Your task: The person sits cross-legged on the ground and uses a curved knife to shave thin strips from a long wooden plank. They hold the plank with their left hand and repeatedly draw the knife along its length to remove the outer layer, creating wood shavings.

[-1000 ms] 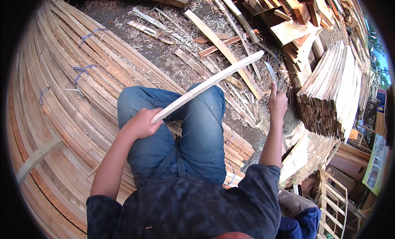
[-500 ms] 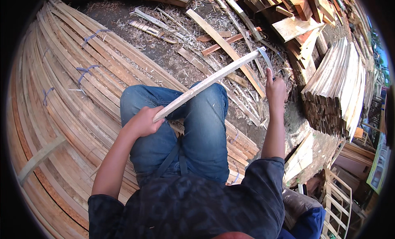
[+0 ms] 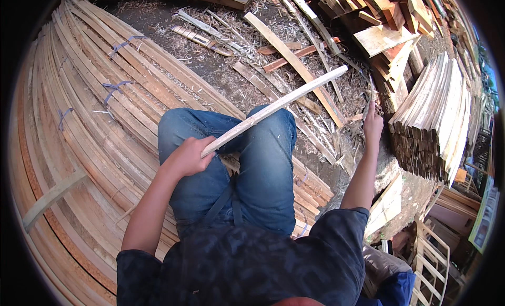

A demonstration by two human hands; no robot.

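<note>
Sitting on bundled wooden slats [image 3: 89, 122], person in blue jeans [image 3: 263, 169]. Left hand [image 3: 187, 157], grip closed round near end of long pale wooden strip [image 3: 273, 109]; strip slants up and right across jeans. Right hand [image 3: 372, 126], right of strip's far end, grip clenched on curved blade [image 3: 370, 98]. Stacked planks [image 3: 439, 122] further right of strip; shavings on ground beyond it.
</note>
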